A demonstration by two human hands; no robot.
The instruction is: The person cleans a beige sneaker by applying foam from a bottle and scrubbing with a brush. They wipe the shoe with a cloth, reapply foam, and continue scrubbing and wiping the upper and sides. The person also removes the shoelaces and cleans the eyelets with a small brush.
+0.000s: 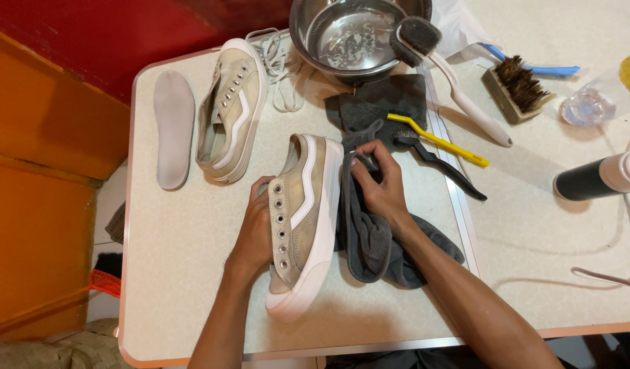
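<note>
A beige sneaker [302, 219] with a white stripe and white sole lies on its side at the middle of the pale table [171, 273]. My left hand [255, 229] reaches into its opening and holds it. My right hand [380, 186] is closed on a dark grey cloth [369, 239], pressing it against the white sole edge. The second beige sneaker [231, 113] lies further back to the left, laceless, beside a grey insole [173, 126].
A steel bowl [349, 34] stands at the back with a white-handled brush [458, 89] resting on it. White laces [277, 61], another grey cloth [383, 99], a yellow brush [438, 140], a black brush [441, 167], a wooden brush [516, 85] and a dark bottle [598, 179] lie around.
</note>
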